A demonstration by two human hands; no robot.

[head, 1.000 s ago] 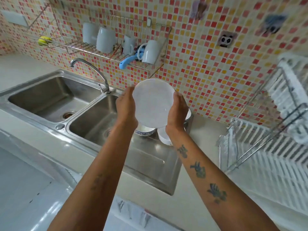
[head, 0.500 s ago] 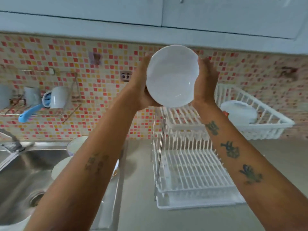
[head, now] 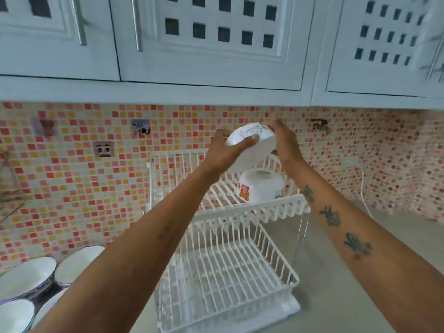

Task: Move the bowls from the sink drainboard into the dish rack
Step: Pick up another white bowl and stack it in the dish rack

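Both my hands hold a plain white bowl (head: pixel 254 145), turned upside down and tilted, above the upper tier of the white two-tier dish rack (head: pixel 271 212). My left hand (head: pixel 225 150) grips its left side, and my right hand (head: pixel 284 140) grips its right rim. Just below it, an upside-down white bowl with a bear picture (head: pixel 260 186) rests on the upper tier. Several more bowls (head: pixel 26 277) stand at the lower left by the sink, two of them with blue patterned sides.
The rack's lower tier (head: pixel 225 280) holds no dishes and sits on a white drip tray. White wall cupboards (head: pixel 204 44) hang low overhead. Mosaic tile wall behind; grey counter (head: pixel 336 272) to the rack's right, with a white cable along the wall.
I have carried the bowl from over the sink rightward to the rack and flipped it from facing me to upside down over the upper tier. My view has swung right and up.
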